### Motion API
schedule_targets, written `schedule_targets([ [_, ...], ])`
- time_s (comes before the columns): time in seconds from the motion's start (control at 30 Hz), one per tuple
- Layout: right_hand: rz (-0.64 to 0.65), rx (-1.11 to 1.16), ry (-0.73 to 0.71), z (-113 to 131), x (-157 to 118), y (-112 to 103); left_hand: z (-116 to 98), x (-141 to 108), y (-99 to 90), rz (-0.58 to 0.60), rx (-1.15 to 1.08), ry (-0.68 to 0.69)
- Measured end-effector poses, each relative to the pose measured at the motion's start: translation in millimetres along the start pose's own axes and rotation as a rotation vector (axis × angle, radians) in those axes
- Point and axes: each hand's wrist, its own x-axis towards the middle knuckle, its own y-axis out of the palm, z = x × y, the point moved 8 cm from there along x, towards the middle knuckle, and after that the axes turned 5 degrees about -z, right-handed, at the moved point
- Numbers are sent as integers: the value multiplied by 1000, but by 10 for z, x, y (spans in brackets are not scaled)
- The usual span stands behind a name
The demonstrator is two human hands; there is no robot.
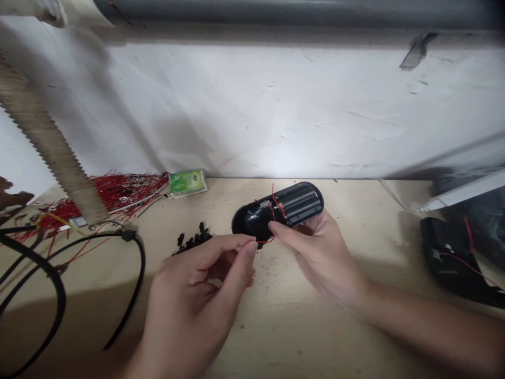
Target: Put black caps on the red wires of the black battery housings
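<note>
My right hand (319, 247) grips a black oblong plastic housing (294, 202) from below, its thumb on the near edge. The housing has rounded ends and long grooves like a battery compartment at its right half; its left half is smooth. A small connector and red wires sit at its middle, one wire sticking up. My left hand (209, 284) is closed in a pinch of thumb and forefinger on a thin red wire (269, 241) coming off the housing's near side. Small black parts (195, 239) lie just beyond the left hand, partly hidden by it.
A heap of red wires (122, 189) lies back left, beside a green tissue pack (187, 182). A ribbed hose (51, 137) and black cables (138, 273) cross the left side. At right lie another black housing (445, 258) with red wires and a white bar (465, 189).
</note>
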Motion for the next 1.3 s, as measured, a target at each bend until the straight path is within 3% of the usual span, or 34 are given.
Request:
schedule_targets([
  [0.4,-17,-14,46,-23,10,0,202,114,6,81,234,-28],
  [0.67,2,-59,16,-25,-5,-12,201,206,11,52,90,-49],
  [0.87,31,-56,24,-50,-11,13,356,206,150,201,-63,-160],
  [1.0,117,-100,-6,14,-65,82,360,233,141,183,-32,-184],
  [1.17,258,-86,71,-46,-131,156,327,239,132,180,42,-194],
  [1.3,212,-71,82,-65,-77,129,331,218,139,163,12,-217],
])
